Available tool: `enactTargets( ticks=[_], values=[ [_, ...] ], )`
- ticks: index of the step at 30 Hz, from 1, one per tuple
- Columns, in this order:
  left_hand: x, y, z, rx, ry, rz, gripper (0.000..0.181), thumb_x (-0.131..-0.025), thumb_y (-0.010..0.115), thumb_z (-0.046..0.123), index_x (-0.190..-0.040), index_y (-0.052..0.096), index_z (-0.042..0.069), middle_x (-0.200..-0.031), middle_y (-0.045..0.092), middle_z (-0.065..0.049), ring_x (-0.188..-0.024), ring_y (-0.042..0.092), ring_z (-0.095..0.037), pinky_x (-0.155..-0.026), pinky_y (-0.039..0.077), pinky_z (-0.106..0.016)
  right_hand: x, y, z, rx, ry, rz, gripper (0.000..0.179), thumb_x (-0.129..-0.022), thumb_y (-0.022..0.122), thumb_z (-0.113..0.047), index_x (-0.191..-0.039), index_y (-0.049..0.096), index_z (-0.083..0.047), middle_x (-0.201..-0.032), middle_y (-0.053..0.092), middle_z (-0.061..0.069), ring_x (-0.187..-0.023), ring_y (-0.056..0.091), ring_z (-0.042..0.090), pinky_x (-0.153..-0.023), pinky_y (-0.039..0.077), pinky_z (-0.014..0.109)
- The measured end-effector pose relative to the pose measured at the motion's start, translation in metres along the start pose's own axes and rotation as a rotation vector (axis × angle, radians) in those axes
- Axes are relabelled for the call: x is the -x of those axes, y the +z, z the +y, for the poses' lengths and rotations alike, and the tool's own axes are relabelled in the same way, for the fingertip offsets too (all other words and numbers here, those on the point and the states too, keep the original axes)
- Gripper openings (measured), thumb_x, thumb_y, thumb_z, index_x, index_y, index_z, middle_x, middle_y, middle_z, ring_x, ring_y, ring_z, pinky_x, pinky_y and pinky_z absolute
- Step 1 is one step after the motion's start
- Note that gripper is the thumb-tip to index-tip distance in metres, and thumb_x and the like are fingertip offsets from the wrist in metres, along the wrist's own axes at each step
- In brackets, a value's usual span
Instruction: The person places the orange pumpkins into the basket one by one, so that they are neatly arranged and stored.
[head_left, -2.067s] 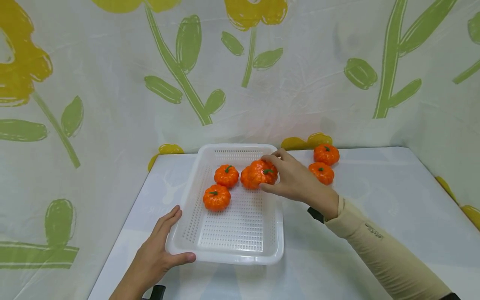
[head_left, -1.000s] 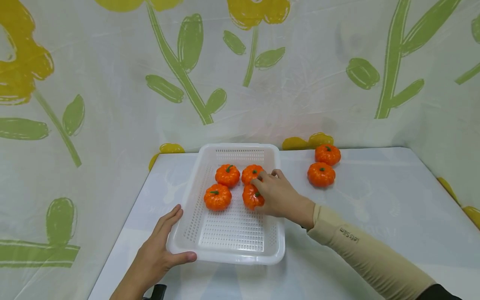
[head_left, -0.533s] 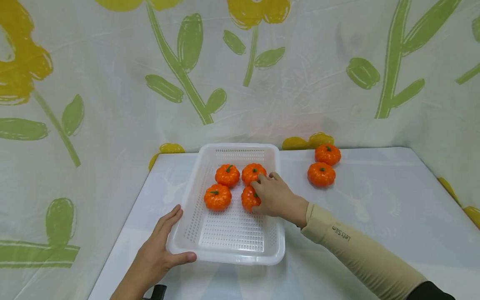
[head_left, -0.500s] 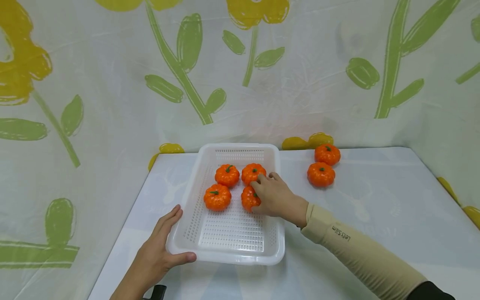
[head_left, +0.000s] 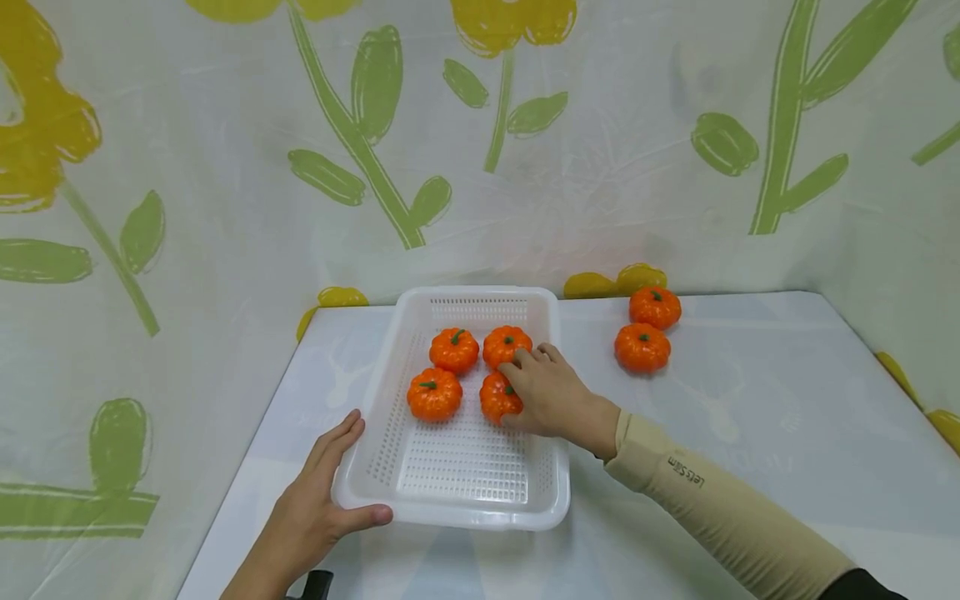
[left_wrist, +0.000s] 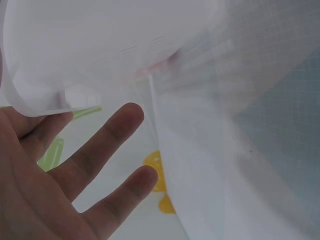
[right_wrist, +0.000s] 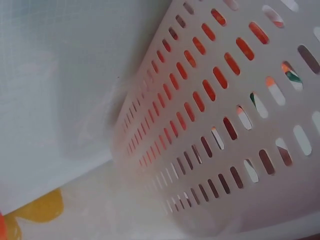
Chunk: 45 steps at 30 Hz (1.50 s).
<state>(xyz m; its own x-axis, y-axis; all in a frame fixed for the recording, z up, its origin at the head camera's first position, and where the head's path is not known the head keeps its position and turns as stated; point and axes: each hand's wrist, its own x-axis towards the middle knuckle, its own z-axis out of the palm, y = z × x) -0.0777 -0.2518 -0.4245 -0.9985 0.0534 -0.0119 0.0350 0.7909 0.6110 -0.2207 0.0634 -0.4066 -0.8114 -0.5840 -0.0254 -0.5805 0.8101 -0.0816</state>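
Observation:
A white perforated plastic basket (head_left: 465, 504) holds several small orange pumpkins with green stems. Two of them form its left column, a rear pumpkin (head_left: 454, 351) and a front pumpkin (head_left: 434, 395). On the right, behind my right hand's fingers, is another pumpkin (head_left: 507, 347). My right hand (head_left: 553, 396) reaches over the right rim and grips the front-right pumpkin (head_left: 498, 398), partly covering it. At the basket's front-left corner my left hand (head_left: 315, 492) rests with fingers spread; in the left wrist view the left hand's fingers (left_wrist: 100, 150) look straight. Only the basket wall (right_wrist: 165, 125) shows in the right wrist view.
Two more pumpkins sit on the white table (head_left: 720, 467) right of the basket, a rear one (head_left: 655, 307) and a nearer one (head_left: 642, 347). A floral curtain (head_left: 600, 167) rises behind the table's far edge.
My right hand has brought its pumpkin from above the rear-right one down toward me into the basket. Since then it has shifted only slightly left. My left hand has stayed at the corner.

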Motion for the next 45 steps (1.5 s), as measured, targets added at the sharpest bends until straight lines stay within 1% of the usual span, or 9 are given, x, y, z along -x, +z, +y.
enactTargets(
  ticks=[9,13,19,24,26,32,36,40,45],
  values=[
    [0.000,0.000,0.000,0.003,0.012,0.002,0.119,-0.063,0.084,0.068,-0.161,0.028,0.030,-0.165,0.017,0.020,-0.146,0.035,-0.029,-0.101,0.043,-0.062,0.002,0.000,0.000,-0.009,-0.012,0.036,0.067,-0.081,0.080,-0.052,-0.133,0.063,-0.012,-0.126,0.060,0.010,-0.115,0.054,0.032,-0.114,0.030,0.051],
    [0.000,0.000,0.000,0.003,0.009,0.001,0.119,-0.063,0.084,0.069,-0.161,0.028,0.030,-0.165,0.016,0.020,-0.146,0.034,-0.029,-0.101,0.043,-0.063,0.002,0.000,0.000,-0.030,-0.022,0.076,0.063,-0.083,0.078,-0.050,-0.132,0.064,-0.012,-0.128,0.060,0.010,-0.116,0.053,0.032,-0.114,0.030,0.051],
    [0.001,0.000,-0.001,0.004,0.012,0.000,0.119,-0.063,0.084,0.068,-0.161,0.027,0.029,-0.165,0.016,0.019,-0.147,0.033,-0.029,-0.101,0.042,-0.063,0.002,0.001,0.003,-0.100,-0.051,0.206,0.051,-0.087,0.074,-0.040,-0.129,0.066,-0.011,-0.130,0.060,0.009,-0.119,0.054,0.033,-0.112,0.031,0.050],
    [0.000,0.000,-0.001,0.005,0.001,-0.003,0.121,-0.063,0.083,0.069,-0.161,0.027,0.028,-0.166,0.016,0.017,-0.147,0.032,-0.030,-0.102,0.042,-0.064,0.002,0.001,0.007,-0.159,-0.059,0.307,0.043,-0.090,0.071,-0.031,-0.127,0.067,-0.010,-0.132,0.059,0.008,-0.123,0.052,0.031,-0.111,0.033,0.047],
    [0.000,0.000,0.000,0.005,-0.004,-0.005,0.121,-0.063,0.083,0.069,-0.161,0.027,0.028,-0.166,0.016,0.017,-0.147,0.032,-0.031,-0.102,0.042,-0.064,0.002,0.000,0.009,-0.172,-0.061,0.339,0.042,-0.090,0.071,-0.029,-0.127,0.068,-0.009,-0.133,0.059,0.008,-0.124,0.052,0.030,-0.111,0.034,0.046],
    [0.000,0.000,0.000,0.000,-0.016,-0.004,0.121,-0.062,0.083,0.070,-0.161,0.027,0.028,-0.166,0.016,0.017,-0.146,0.033,-0.031,-0.102,0.042,-0.065,0.004,0.001,0.017,-0.230,-0.057,0.414,0.041,-0.090,0.072,-0.027,-0.126,0.067,-0.008,-0.133,0.058,0.009,-0.124,0.052,0.030,-0.112,0.038,0.049],
    [-0.001,0.000,-0.001,0.004,-0.006,0.002,0.121,-0.062,0.084,0.069,-0.161,0.027,0.028,-0.166,0.016,0.017,-0.147,0.033,-0.030,-0.102,0.042,-0.064,0.007,0.003,0.025,-0.256,-0.055,0.477,0.042,-0.090,0.073,-0.027,-0.127,0.066,-0.010,-0.135,0.058,0.010,-0.123,0.053,0.031,-0.108,0.043,0.048],
    [-0.002,0.000,-0.002,0.016,0.011,0.001,0.120,-0.063,0.085,0.067,-0.161,0.027,0.029,-0.165,0.016,0.019,-0.147,0.032,-0.030,-0.102,0.041,-0.064,0.010,0.003,0.034,-0.285,-0.035,0.509,0.040,-0.090,0.072,-0.026,-0.126,0.066,-0.009,-0.135,0.058,0.011,-0.121,0.055,0.032,-0.106,0.045,0.049],
    [-0.002,0.001,-0.001,0.026,-0.001,-0.006,0.122,-0.062,0.085,0.068,-0.161,0.027,0.028,-0.165,0.016,0.018,-0.147,0.031,-0.030,-0.103,0.041,-0.065,0.014,0.002,0.048,-0.320,0.039,0.495,0.043,-0.092,0.073,-0.029,-0.129,0.064,-0.010,-0.136,0.057,0.012,-0.123,0.054,0.034,-0.105,0.046,0.052]
  ],
)
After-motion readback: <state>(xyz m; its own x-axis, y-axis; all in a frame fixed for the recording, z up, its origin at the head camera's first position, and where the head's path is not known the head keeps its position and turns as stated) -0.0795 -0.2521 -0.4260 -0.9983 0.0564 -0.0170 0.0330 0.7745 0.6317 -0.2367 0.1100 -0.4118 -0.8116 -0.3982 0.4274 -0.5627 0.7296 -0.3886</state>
